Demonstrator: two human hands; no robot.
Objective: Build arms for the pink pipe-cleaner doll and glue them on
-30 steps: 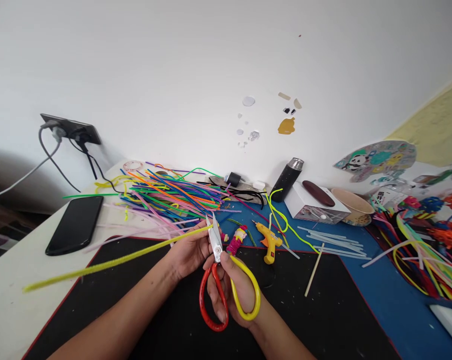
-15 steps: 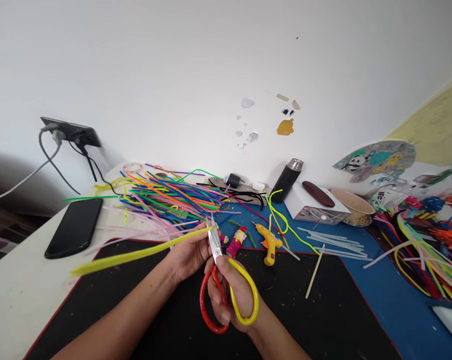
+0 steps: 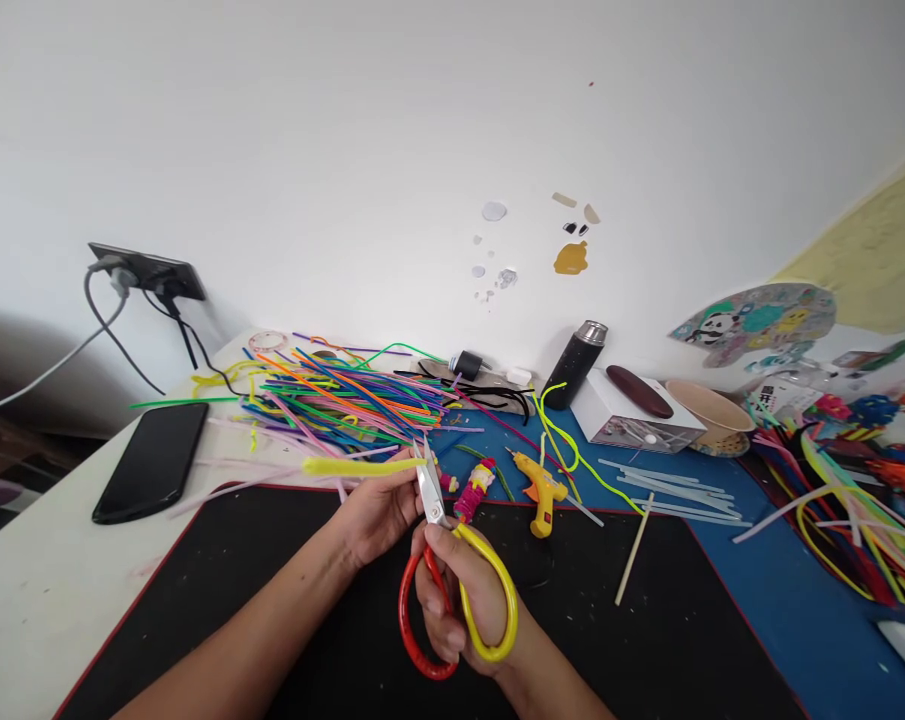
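Observation:
My left hand (image 3: 377,520) is closed, pinching a fuzzy yellow pipe cleaner (image 3: 354,466) near its right end; the rest sticks out leftward, its far end slightly blurred. In my right hand (image 3: 471,590) is a pair of scissors (image 3: 432,492) with one red and one yellow handle, fingers through the loops. The blades point away from me, slightly parted, and meet the pipe cleaner just beyond my left fingertips. Whether it is cut through I cannot tell. Just right of the blades lies a small magenta and yellow pipe-cleaner figure (image 3: 473,490).
Behind my hands lies a heap of coloured pipe cleaners (image 3: 347,395). A yellow glue gun (image 3: 542,495), a thin stick (image 3: 635,550) and clear glue sticks (image 3: 673,490) are to the right. A black flask (image 3: 576,365) stands near the wall; a phone (image 3: 152,460) lies left of the black mat (image 3: 219,560).
The pipe cleaner's left end has swung, so it looks much shorter and more level than before. Both hands and the scissors stay almost in place. The view has shifted slightly.

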